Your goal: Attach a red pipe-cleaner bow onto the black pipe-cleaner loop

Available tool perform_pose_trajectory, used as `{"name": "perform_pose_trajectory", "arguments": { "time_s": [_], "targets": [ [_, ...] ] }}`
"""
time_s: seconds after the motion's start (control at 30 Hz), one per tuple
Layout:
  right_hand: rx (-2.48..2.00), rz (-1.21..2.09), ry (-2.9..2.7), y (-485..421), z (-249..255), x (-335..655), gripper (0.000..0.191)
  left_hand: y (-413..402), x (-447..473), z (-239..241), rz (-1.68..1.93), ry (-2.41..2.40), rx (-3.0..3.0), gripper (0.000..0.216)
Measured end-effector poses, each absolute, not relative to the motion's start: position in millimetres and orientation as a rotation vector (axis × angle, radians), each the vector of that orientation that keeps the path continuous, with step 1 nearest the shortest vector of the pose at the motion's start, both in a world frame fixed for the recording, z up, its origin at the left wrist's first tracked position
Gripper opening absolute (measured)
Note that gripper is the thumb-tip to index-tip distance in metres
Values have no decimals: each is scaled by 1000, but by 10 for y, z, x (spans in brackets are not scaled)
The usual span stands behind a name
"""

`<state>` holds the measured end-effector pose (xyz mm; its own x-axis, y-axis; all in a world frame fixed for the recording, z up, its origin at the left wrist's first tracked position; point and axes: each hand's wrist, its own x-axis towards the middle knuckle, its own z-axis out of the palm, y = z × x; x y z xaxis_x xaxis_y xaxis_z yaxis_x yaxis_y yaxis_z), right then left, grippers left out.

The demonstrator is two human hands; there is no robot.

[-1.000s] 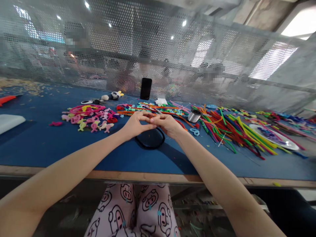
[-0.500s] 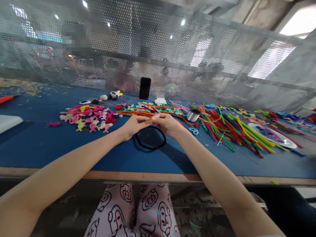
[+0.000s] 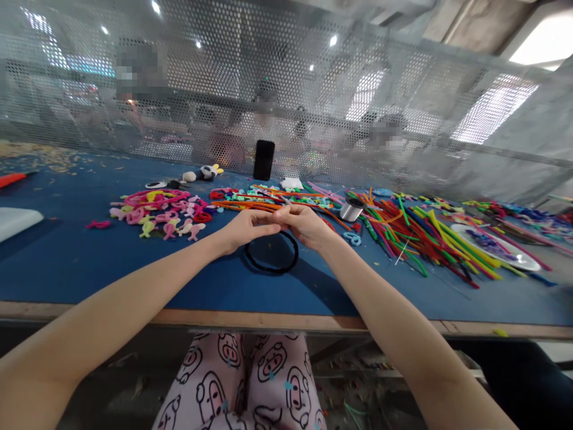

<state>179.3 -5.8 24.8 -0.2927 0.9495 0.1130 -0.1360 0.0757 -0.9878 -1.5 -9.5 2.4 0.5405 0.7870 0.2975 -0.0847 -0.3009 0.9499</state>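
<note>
A black fuzzy ring (image 3: 273, 271), which looks like a bent pipe cleaner, hangs just over the blue tabletop, its near edge toward me. My left hand (image 3: 244, 230) and my right hand (image 3: 304, 226) meet at the ring's far side. The fingers of both are closed in a pinch, with the fingertips touching, and they hide the part of the ring between them. Behind my hands lie orange pipe cleaners (image 3: 244, 205). To the right stands a silver spool (image 3: 351, 209), with a small light-blue twisted loop (image 3: 352, 238) near it.
Pink and yellow twisted pieces (image 3: 170, 218) are piled on the left. Many coloured pipe cleaners (image 3: 416, 239) spread over the right, beside a shiny plate (image 3: 528, 261). A black phone (image 3: 264, 160) leans against the perforated metal screen (image 3: 179, 71). The wooden table edge (image 3: 268, 319) runs before my lap.
My left thumb has shifted slightly right, and a gap shows between it and the fingers above. The ring has moved a little to the left. Both hands stay together.
</note>
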Motion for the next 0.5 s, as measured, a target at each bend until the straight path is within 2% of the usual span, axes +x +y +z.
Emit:
{"name": "perform_pose_trajectory", "arguments": {
  "time_s": [0.27, 0.5],
  "targets": [
    [-860, 1340, -1497, -51, 222, 1812, 32, -35, -33, -22, 808, 632, 2105, 42],
    [-892, 1291, -1556, -88, 282, 1814, 30, 9, -64, -98, 666, 663, 2293, 52]
  ]
}}
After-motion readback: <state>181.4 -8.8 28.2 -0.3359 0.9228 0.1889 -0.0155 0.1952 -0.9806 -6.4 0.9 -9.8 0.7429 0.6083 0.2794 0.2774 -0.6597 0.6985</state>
